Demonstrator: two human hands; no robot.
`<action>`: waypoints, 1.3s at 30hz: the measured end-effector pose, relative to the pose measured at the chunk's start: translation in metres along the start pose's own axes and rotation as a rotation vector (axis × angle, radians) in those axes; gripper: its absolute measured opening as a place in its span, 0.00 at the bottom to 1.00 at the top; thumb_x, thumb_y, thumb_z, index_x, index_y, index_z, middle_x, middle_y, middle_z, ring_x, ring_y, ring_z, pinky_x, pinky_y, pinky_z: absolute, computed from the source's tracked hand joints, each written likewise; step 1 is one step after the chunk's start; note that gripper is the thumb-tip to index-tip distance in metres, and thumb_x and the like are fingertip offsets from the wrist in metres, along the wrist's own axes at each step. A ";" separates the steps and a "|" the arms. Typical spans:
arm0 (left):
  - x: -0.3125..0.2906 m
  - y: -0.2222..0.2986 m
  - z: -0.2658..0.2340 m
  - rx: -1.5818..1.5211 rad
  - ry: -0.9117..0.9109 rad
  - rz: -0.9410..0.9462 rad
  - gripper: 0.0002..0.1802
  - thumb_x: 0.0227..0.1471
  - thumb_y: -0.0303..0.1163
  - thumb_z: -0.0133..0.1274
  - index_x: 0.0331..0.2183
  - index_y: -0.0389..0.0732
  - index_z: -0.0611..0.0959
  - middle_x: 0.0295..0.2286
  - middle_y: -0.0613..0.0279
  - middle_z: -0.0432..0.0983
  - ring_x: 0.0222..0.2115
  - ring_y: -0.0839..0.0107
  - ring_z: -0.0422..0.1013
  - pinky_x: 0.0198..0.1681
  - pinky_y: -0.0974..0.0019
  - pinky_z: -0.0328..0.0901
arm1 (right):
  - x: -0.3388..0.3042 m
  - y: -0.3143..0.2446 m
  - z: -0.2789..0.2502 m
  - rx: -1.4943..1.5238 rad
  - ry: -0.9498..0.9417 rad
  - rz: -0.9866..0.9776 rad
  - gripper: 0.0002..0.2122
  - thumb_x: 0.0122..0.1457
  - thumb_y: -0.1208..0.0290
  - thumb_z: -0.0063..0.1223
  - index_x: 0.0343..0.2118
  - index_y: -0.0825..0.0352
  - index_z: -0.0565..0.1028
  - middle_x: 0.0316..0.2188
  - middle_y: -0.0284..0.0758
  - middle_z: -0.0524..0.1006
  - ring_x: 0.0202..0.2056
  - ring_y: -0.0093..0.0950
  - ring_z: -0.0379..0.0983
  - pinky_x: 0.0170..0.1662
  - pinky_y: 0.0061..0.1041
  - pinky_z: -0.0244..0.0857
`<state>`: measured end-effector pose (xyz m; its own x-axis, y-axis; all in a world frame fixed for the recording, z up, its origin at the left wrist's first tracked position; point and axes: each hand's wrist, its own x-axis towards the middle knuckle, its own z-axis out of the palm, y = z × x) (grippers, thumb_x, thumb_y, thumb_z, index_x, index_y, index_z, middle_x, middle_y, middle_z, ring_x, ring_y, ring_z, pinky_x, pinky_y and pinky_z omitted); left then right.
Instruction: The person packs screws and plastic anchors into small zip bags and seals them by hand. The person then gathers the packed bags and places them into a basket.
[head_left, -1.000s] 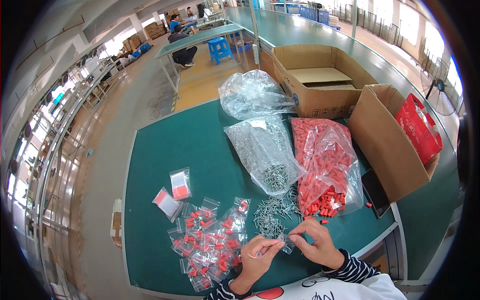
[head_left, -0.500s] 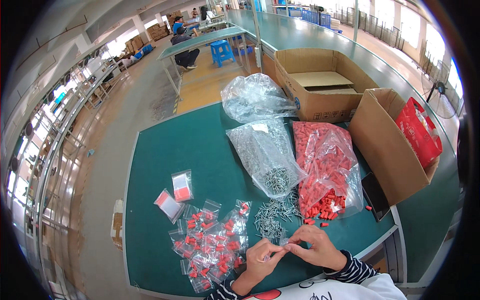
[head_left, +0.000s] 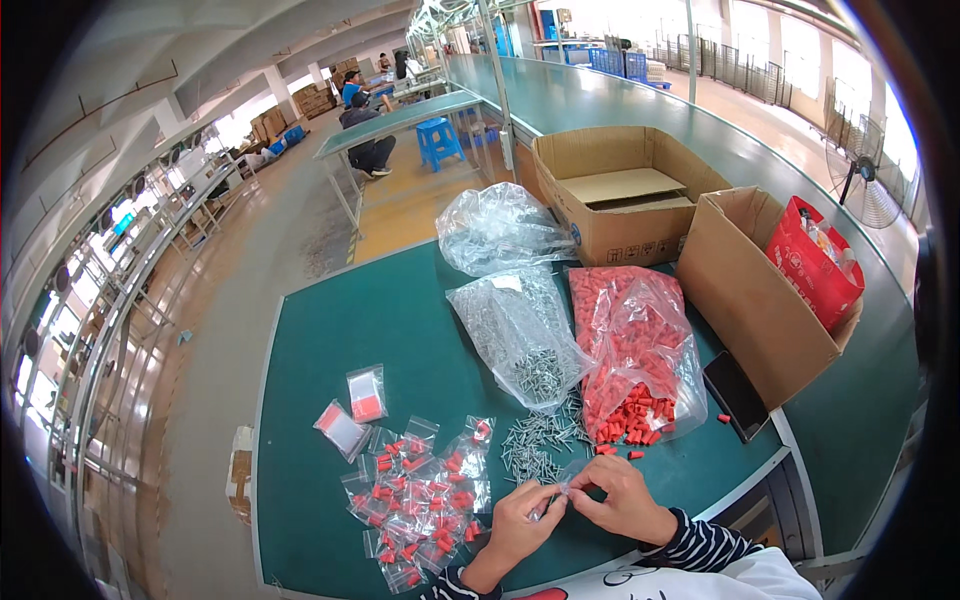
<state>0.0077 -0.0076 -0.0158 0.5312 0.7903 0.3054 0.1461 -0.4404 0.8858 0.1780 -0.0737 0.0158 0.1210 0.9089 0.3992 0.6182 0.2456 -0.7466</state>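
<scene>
My left hand and my right hand meet at the near edge of the green table, fingertips pinched together on a small clear plastic bag. What the bag holds is hidden by my fingers. Just beyond lies a pile of grey screws, spilling from a large clear bag of screws. To its right an open bag of red plastic plugs lies with plugs at its mouth. Left of my left hand are heaped several small zip bags with red plugs.
Two packs of flat zip bags lie at the left. Crumpled clear plastic sits at the back. Cardboard boxes, a red bag and a black phone-like slab stand or lie right. People sit at a farther table.
Both hands stay together on the small bag, with fingers shifted slightly. The whole view has tilted a little, so the table's things appear lower and to the left.
</scene>
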 end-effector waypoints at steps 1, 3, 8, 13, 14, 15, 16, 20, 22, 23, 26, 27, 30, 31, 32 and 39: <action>-0.001 -0.001 0.000 0.000 0.004 0.003 0.10 0.45 0.25 0.63 0.35 0.39 0.86 0.18 0.63 0.68 0.16 0.73 0.64 0.20 0.69 0.59 | 0.001 -0.002 0.001 -0.001 -0.001 -0.005 0.04 0.48 0.72 0.61 0.26 0.65 0.78 0.23 0.33 0.75 0.28 0.34 0.73 0.34 0.32 0.62; -0.002 -0.003 0.000 -0.047 0.055 -0.001 0.09 0.45 0.24 0.63 0.33 0.39 0.86 0.18 0.63 0.69 0.16 0.73 0.63 0.20 0.69 0.59 | 0.003 -0.005 0.003 -0.020 -0.005 -0.014 0.04 0.47 0.73 0.61 0.26 0.65 0.78 0.22 0.33 0.75 0.28 0.33 0.73 0.34 0.32 0.62; -0.002 0.009 0.001 0.010 0.099 -0.010 0.06 0.45 0.24 0.63 0.30 0.38 0.85 0.18 0.63 0.69 0.16 0.74 0.63 0.20 0.70 0.59 | 0.002 -0.007 0.007 -0.025 0.026 -0.014 0.05 0.45 0.73 0.60 0.25 0.66 0.77 0.22 0.35 0.74 0.27 0.35 0.72 0.33 0.32 0.62; -0.003 0.011 0.005 0.009 0.151 0.007 0.04 0.46 0.23 0.63 0.28 0.35 0.84 0.17 0.67 0.67 0.17 0.82 0.59 0.21 0.75 0.54 | 0.000 -0.006 0.013 0.003 0.082 -0.008 0.05 0.44 0.73 0.60 0.24 0.66 0.75 0.22 0.36 0.73 0.26 0.35 0.71 0.32 0.33 0.62; -0.004 0.011 0.006 -0.025 0.160 -0.031 0.04 0.47 0.23 0.62 0.29 0.35 0.84 0.17 0.70 0.67 0.18 0.83 0.58 0.21 0.76 0.54 | 0.000 -0.006 0.013 0.015 0.078 -0.009 0.05 0.44 0.73 0.60 0.24 0.66 0.75 0.22 0.35 0.73 0.26 0.35 0.71 0.32 0.33 0.62; -0.005 0.010 0.007 -0.058 0.169 -0.070 0.04 0.49 0.24 0.62 0.29 0.35 0.84 0.18 0.72 0.67 0.18 0.84 0.58 0.22 0.76 0.53 | -0.001 -0.005 0.011 0.027 0.075 -0.010 0.05 0.44 0.73 0.60 0.24 0.66 0.75 0.22 0.35 0.73 0.26 0.35 0.71 0.32 0.33 0.62; -0.005 0.005 0.008 -0.052 0.165 -0.070 0.04 0.49 0.24 0.62 0.29 0.35 0.84 0.18 0.72 0.67 0.18 0.84 0.58 0.22 0.76 0.53 | -0.003 -0.005 0.009 0.033 0.080 -0.009 0.05 0.44 0.73 0.60 0.24 0.66 0.75 0.22 0.35 0.73 0.26 0.35 0.71 0.32 0.33 0.62; -0.003 0.007 0.000 -0.277 0.198 -0.323 0.05 0.53 0.25 0.60 0.32 0.33 0.84 0.22 0.74 0.70 0.22 0.87 0.61 0.24 0.78 0.55 | -0.011 0.003 0.001 0.056 0.062 -0.044 0.05 0.45 0.73 0.59 0.24 0.65 0.75 0.23 0.34 0.74 0.28 0.34 0.72 0.33 0.33 0.61; -0.008 0.018 0.003 -0.116 0.152 -0.133 0.05 0.53 0.25 0.60 0.32 0.33 0.84 0.22 0.72 0.71 0.23 0.86 0.62 0.24 0.78 0.56 | -0.015 0.007 -0.003 0.051 0.078 -0.026 0.04 0.46 0.73 0.59 0.24 0.65 0.75 0.23 0.33 0.74 0.28 0.34 0.72 0.34 0.33 0.61; -0.011 0.023 0.004 -0.054 0.118 -0.097 0.06 0.51 0.24 0.61 0.33 0.33 0.85 0.22 0.70 0.71 0.22 0.84 0.63 0.23 0.77 0.56 | -0.015 0.007 -0.005 0.047 0.070 -0.041 0.04 0.46 0.73 0.60 0.24 0.65 0.75 0.24 0.33 0.74 0.29 0.34 0.72 0.34 0.33 0.61; -0.015 0.043 0.007 0.168 0.036 -0.036 0.07 0.47 0.24 0.63 0.33 0.35 0.85 0.20 0.67 0.70 0.20 0.82 0.64 0.23 0.75 0.57 | -0.018 0.003 -0.012 0.039 0.042 -0.045 0.04 0.48 0.72 0.60 0.25 0.64 0.76 0.25 0.34 0.75 0.30 0.34 0.73 0.35 0.33 0.61; -0.016 0.046 0.009 0.171 0.031 -0.040 0.07 0.47 0.24 0.63 0.33 0.35 0.85 0.20 0.67 0.70 0.20 0.82 0.64 0.23 0.75 0.57 | -0.019 0.005 -0.012 0.034 0.037 -0.081 0.04 0.48 0.71 0.60 0.25 0.65 0.76 0.25 0.34 0.74 0.30 0.34 0.72 0.35 0.33 0.60; -0.015 0.051 0.013 0.254 0.111 0.021 0.08 0.45 0.23 0.64 0.33 0.36 0.86 0.18 0.66 0.68 0.19 0.79 0.64 0.22 0.74 0.57 | -0.018 0.005 -0.017 0.014 0.016 -0.149 0.05 0.48 0.71 0.59 0.25 0.65 0.77 0.24 0.34 0.73 0.30 0.34 0.71 0.35 0.33 0.60; -0.014 0.052 0.012 0.304 0.111 0.036 0.08 0.45 0.23 0.64 0.33 0.36 0.86 0.17 0.66 0.68 0.18 0.79 0.64 0.22 0.73 0.57 | -0.016 0.004 -0.019 -0.004 0.002 -0.188 0.05 0.48 0.71 0.59 0.25 0.65 0.77 0.24 0.34 0.73 0.29 0.34 0.71 0.35 0.33 0.60; -0.014 0.054 0.012 0.354 0.112 0.051 0.08 0.45 0.23 0.64 0.32 0.36 0.86 0.16 0.65 0.68 0.18 0.78 0.64 0.21 0.73 0.56 | -0.015 0.003 -0.020 -0.003 -0.003 -0.189 0.05 0.48 0.71 0.59 0.25 0.65 0.77 0.24 0.34 0.73 0.29 0.34 0.71 0.35 0.33 0.60; -0.003 0.054 0.008 0.336 0.172 0.062 0.06 0.45 0.22 0.63 0.31 0.35 0.86 0.18 0.63 0.70 0.18 0.77 0.65 0.22 0.72 0.58 | 0.005 -0.001 -0.021 -0.036 0.033 -0.292 0.04 0.46 0.73 0.60 0.24 0.65 0.76 0.23 0.34 0.71 0.28 0.35 0.69 0.34 0.33 0.58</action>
<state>0.0210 -0.0372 0.0286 0.4042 0.8052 0.4339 0.3986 -0.5820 0.7088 0.1941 -0.0768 0.0295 -0.0411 0.7898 0.6119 0.6581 0.4823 -0.5783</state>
